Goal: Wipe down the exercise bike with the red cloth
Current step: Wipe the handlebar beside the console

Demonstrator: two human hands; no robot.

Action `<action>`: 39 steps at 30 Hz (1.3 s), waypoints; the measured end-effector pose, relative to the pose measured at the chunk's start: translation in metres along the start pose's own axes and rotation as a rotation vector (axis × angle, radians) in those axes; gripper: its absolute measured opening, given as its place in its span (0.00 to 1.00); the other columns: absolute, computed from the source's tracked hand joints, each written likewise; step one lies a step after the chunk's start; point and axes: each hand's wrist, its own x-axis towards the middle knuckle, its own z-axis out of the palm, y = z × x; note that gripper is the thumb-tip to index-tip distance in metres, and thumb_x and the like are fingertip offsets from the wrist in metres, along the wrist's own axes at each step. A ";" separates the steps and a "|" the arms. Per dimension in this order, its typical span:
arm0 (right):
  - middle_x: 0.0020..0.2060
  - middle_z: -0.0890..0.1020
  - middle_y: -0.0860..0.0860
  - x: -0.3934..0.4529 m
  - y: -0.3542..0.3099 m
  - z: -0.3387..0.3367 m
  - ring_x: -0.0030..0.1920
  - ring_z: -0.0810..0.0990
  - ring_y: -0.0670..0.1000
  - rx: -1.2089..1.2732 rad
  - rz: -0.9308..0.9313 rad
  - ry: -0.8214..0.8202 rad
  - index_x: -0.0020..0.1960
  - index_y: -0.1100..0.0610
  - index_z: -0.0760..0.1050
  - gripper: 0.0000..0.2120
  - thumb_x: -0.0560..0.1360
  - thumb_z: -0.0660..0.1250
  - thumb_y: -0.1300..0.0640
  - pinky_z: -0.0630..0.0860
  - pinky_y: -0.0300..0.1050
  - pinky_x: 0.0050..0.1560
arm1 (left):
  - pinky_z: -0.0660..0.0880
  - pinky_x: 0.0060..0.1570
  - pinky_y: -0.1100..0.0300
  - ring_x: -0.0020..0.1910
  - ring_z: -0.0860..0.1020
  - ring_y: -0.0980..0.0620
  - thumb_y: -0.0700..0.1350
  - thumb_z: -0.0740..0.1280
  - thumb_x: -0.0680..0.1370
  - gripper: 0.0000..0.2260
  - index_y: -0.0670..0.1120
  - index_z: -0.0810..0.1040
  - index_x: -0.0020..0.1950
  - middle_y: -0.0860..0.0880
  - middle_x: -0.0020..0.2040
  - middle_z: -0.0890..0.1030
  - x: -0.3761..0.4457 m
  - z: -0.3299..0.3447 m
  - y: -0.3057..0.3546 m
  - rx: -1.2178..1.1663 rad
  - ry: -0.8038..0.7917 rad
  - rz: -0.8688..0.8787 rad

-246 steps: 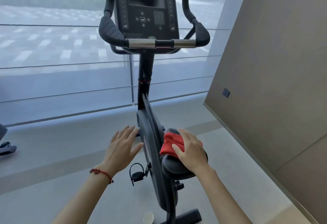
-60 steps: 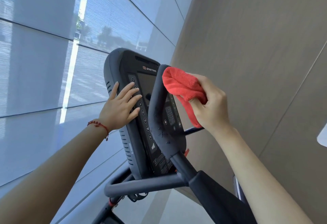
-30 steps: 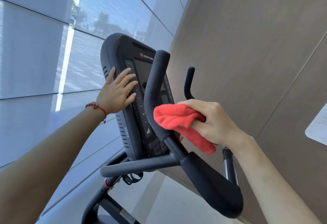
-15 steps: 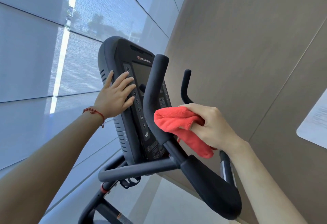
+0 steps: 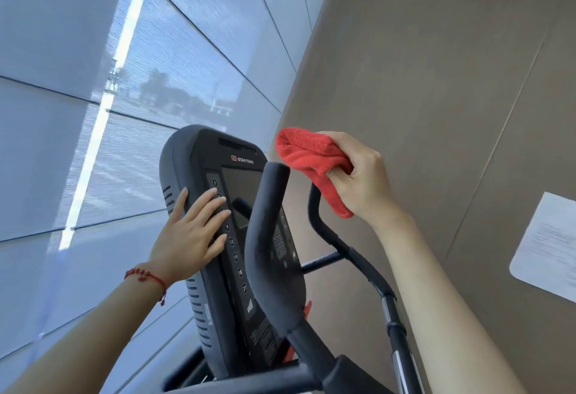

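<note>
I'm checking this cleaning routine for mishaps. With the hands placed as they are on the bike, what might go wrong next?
1. The left hand rests flat on the console, fingers over its numbered buttons; pressing harder might trigger a setting.
2. The red cloth is bunched in the right hand with a tail hanging by the far handlebar; it might snag there.
3. The near handlebar stands between the cloth and the screen, so the screen could get skipped.

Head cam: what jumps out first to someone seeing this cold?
The red cloth, bunched in the right hand just above the near black handlebar horn, is the one bright colour. Next comes the black Star Trac console at centre, with the left hand pressed flat on its left edge. A white paper sheet hangs on the tan wall at right.
</note>
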 end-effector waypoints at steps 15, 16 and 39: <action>0.46 0.80 0.43 0.013 -0.001 -0.003 0.48 0.78 0.42 0.022 0.040 -0.098 0.57 0.57 0.78 0.14 0.71 0.67 0.62 0.72 0.30 0.50 | 0.50 0.67 0.38 0.69 0.60 0.46 0.56 0.42 0.79 0.29 0.41 0.76 0.59 0.42 0.63 0.74 0.000 0.003 -0.001 -0.014 -0.002 0.001; 0.47 0.81 0.44 0.012 -0.005 0.004 0.49 0.79 0.42 0.019 0.027 -0.099 0.57 0.58 0.78 0.15 0.71 0.67 0.64 0.72 0.31 0.51 | 0.50 0.67 0.38 0.69 0.60 0.46 0.56 0.42 0.79 0.29 0.40 0.76 0.59 0.42 0.63 0.74 0.000 0.003 -0.001 -0.018 0.002 0.001; 0.54 0.82 0.50 -0.092 -0.060 0.038 0.55 0.76 0.52 -0.166 -0.095 -0.373 0.59 0.57 0.77 0.20 0.69 0.58 0.59 0.72 0.49 0.58 | 0.44 0.67 0.40 0.69 0.60 0.44 0.53 0.53 0.76 0.23 0.38 0.75 0.59 0.39 0.62 0.74 -0.001 0.001 -0.003 -0.020 0.025 0.045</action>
